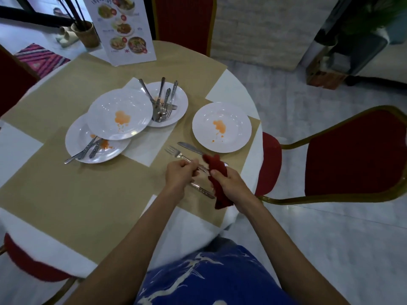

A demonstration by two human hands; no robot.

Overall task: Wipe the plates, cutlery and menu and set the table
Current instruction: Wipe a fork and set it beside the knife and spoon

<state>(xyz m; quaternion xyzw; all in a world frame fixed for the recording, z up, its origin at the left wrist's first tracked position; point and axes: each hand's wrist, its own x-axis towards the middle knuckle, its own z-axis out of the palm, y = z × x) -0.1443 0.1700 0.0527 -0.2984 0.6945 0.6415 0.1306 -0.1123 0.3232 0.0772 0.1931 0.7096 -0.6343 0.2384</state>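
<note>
Right grip: the right hand (229, 184) has its fingers curled tight round a red cloth (217, 170), which is folded over one end of a piece of cutlery (202, 168).
Left grip: the left hand (179, 176) pinches the other end of the same piece. Fork, knife or spoon, cannot tell.
Axis: the piece runs left to right between the hands, above the near right part of the table (88, 194).
Next move, my guess: the cloth slides along that axis toward the left hand, the right hand doing the travelling.
Nearby: a fork (176, 153) and knife (189, 147) lie just beyond the hands. Another handle (203, 192) shows below them.
Look of things: the plate (237, 119) just past the knife carries an orange smear. The stacked plates (136, 102) to the left are smeared too, with more cutlery on them.
Menu (125, 29): upright at the far edge.
</note>
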